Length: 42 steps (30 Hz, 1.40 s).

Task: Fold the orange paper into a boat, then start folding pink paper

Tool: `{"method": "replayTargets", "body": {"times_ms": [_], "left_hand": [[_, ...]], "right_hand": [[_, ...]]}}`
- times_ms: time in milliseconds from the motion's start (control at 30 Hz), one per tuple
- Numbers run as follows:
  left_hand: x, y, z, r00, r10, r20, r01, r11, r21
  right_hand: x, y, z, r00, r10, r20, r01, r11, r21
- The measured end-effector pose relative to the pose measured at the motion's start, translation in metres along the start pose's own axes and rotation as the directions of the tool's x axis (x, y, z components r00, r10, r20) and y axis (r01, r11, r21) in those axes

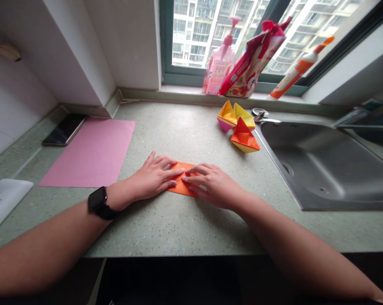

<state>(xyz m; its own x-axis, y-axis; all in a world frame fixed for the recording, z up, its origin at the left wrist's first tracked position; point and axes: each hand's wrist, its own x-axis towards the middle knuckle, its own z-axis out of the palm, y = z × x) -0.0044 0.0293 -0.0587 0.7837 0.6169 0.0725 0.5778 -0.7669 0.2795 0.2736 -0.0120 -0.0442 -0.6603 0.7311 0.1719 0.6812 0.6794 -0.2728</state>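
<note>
Orange creased paper (180, 189) lies flat and looks part-folded on the speckled green worktop (166, 228), under the spread fingers of left hand (153, 176) and right hand (221, 186); three colourful paper boats (246, 146) look finished, the pink paper sheet (92, 154) unfolded.

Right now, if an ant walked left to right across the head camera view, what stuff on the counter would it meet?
White object, pink paper, orange folded paper, boat-like paper shapes, metal sink.

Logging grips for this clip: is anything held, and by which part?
No grip shows: the orange paper lies on the countertop, left hand fingers over its left side, right hand fingers over its right.
</note>
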Motion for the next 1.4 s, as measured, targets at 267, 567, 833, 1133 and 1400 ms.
{"method": "replayTargets", "body": {"times_ms": [267,567,833,1133,1400], "left_hand": [[-0.008,-0.014,-0.009,0.993,0.014,0.113,-0.004,0.996,-0.088],[-0.011,-0.021,-0.014,0.991,0.074,0.113,-0.055,0.985,-0.162],[-0.01,-0.019,-0.015,0.99,0.074,0.121,-0.053,0.984,-0.171],[-0.011,-0.02,-0.017,0.987,0.048,0.151,-0.022,0.985,-0.17],[-0.011,-0.02,-0.017,0.987,0.046,0.151,-0.018,0.984,-0.179]], "right_hand": [[0.001,-0.002,-0.005,0.999,0.028,0.033,-0.028,0.999,0.022],[0.001,-0.015,0.001,0.999,0.025,0.034,-0.021,0.994,-0.103],[0.002,-0.039,0.012,1.0,-0.004,0.015,0.006,0.993,-0.119],[-0.002,-0.017,-0.003,0.979,0.202,-0.001,-0.199,0.966,-0.166],[-0.004,0.016,-0.015,0.904,0.427,-0.008,-0.419,0.884,-0.205]]}}
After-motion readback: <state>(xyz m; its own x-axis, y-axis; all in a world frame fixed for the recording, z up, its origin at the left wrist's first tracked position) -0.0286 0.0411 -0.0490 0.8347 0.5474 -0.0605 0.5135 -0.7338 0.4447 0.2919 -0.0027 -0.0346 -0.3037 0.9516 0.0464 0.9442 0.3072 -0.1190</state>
